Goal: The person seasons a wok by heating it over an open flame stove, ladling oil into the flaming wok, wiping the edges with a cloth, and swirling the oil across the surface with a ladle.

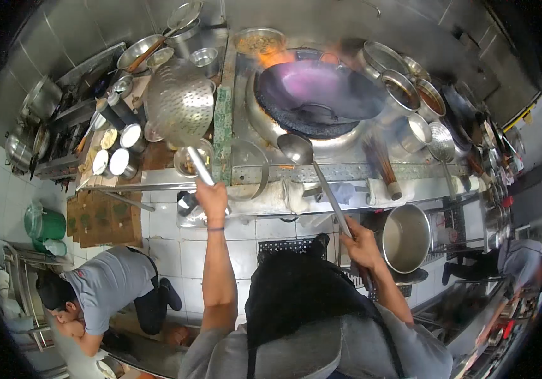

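Note:
My left hand (212, 201) is closed round the metal handle of a large perforated skimmer (181, 104), held up over the left counter. My right hand (362, 242) grips the long handle of a ladle (295, 149), whose bowl is near the front rim of the stove. A dark wok (312, 85) sits on the burner, with orange flame (275, 59) behind its left side and a purplish haze inside it. Beneath the skimmer is a metal bowl (190, 165), partly hidden.
Metal cups of white contents (123, 162) stand at left. A bamboo brush (384, 167) lies right of the wok, near pots of liquid (402, 91). A large pot (406, 239) stands lower right. A person in grey (116, 281) bends at lower left; another person (520, 265) is far right.

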Demonstrator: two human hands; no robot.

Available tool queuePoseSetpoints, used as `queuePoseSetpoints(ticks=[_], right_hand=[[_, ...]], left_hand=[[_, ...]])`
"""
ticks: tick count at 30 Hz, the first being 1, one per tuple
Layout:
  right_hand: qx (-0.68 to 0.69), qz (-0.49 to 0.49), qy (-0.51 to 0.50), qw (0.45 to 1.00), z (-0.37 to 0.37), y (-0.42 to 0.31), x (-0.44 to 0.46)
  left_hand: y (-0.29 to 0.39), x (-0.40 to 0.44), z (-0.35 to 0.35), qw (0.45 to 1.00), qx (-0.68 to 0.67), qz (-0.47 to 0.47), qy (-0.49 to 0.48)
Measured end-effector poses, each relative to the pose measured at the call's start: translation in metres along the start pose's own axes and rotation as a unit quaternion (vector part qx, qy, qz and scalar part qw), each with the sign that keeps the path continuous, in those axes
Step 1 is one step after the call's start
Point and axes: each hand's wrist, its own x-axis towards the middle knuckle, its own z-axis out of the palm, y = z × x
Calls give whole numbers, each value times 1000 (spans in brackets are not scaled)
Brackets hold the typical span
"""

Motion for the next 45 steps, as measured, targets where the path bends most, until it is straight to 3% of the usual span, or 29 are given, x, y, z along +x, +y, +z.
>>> queuePoseSetpoints(ticks=[3, 6, 9, 12, 13, 15, 16, 17, 18, 20, 22, 26, 27, 30, 32, 34, 36, 37, 39, 40, 41, 45], right_hand=[[14, 70, 5, 997, -28, -29, -21], [10, 99, 6, 995, -44, -34, -37], [47, 81, 44, 995, -40, 10, -53], [57, 75, 66, 993, -44, 10, -60], [64, 78, 74, 992, -45, 8, -61], [77, 99, 58, 990, -51, 3, -62], [90, 96, 72, 989, -48, 14, -64], [100, 94, 95, 986, -40, 34, -66], [109, 93, 124, 982, -40, 49, -70], [53, 136, 110, 983, -53, 30, -70], [81, 162, 117, 976, -66, 15, -71], [185, 179, 198, 946, -81, 35, -67], [125, 189, 205, 952, -89, 52, -60], [-31, 83, 301, 949, -116, 84, -30], [-49, 155, 288, 944, -134, 84, -9], [-144, 49, 304, 940, -140, 136, 14], [-136, 49, 295, 944, -143, 173, 34], [-158, 98, 273, 944, -144, 176, 39], [-214, 92, 261, 937, -138, 195, 49], [-240, 101, 255, 931, -136, 203, 50], [-234, 36, 279, 931, -130, 211, 52], [-212, 41, 271, 938, -108, 225, 47]], left_hand=[[-8, 34, 46, 994, 49, 100, 8], [-3, 47, 74, 993, 104, 51, -26], [-28, 60, 93, 985, 149, 73, -37], [-50, 68, 91, 989, 106, 16, -103], [-11, 49, 69, 984, 143, 29, -104], [-62, 51, 65, 990, 35, 9, -136], [-28, 23, 40, 982, 70, 153, -90], [-57, 21, 29, 983, 105, 57, -136], [11, -15, -3, 978, -12, -17, -208], [-11, -31, -23, 965, 7, -50, -258], [41, -69, -42, 949, -49, -111, -290], [12, -108, -53, 935, -45, -179, -303], [3, -114, -48, 939, -52, -171, -295], [7, -121, -43, 942, 89, -156, -284], [17, -111, -42, 926, 96, -161, -327], [11, -100, -43, 908, 74, -189, -366], [-6, -85, -33, 879, 19, -213, -427], [-7, -84, -34, 875, 5, -229, -427], [-6, -79, -29, 860, -20, -252, -443], [-1, -78, -28, 871, -5, -228, -435], [5, -80, -31, 881, 9, -205, -427], [7, -84, -36, 911, 43, -133, -387]])
